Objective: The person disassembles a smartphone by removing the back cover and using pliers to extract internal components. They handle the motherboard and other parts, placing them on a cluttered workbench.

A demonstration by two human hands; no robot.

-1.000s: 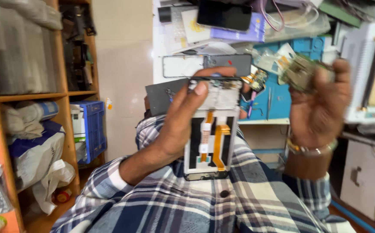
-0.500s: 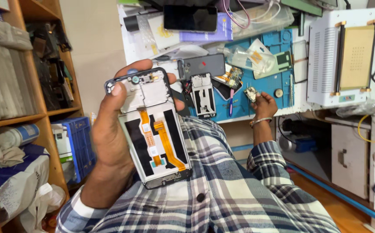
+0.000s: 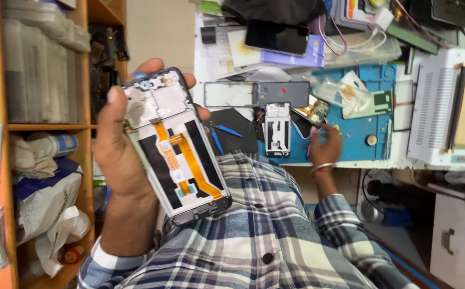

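My left hand (image 3: 117,160) holds an opened phone frame (image 3: 176,144) upright and slightly tilted, close to the camera. Thumb along the frame's near long edge, fingertips (image 3: 189,80) curling over the top end from behind; grip closed on the frame. The inner side faces me: two orange flex ribbons (image 3: 181,160) run down the middle over black panels, and a bare metal section sits at the top, under my fingertips. The lower end of the frame juts past my palm, over my plaid sleeve (image 3: 254,235).

My right hand (image 3: 326,144) is well apart from the frame, reached out to the blue mat (image 3: 371,123) on the counter (image 3: 403,160). Fingers bent down onto the mat. A thin pinkish thing seems to stand between them, but the view is too small to tell whether I hold it, so grip state unclear. A metal bracelet (image 3: 322,169) is on that wrist.

Just beside the right hand, toward my left, a second small opened phone (image 3: 278,131) lies on the mat. Beyond the fingers: a small circuit board (image 3: 312,111). Farther from the hand, a grey back cover (image 3: 283,93) and an empty frame (image 3: 229,94) lie side by side. A dark phone (image 3: 276,37) lies past those. A white box-shaped machine (image 3: 449,107) stands well off from the right hand. Wooden shelves (image 3: 45,127) with bags lie outside my left hand.
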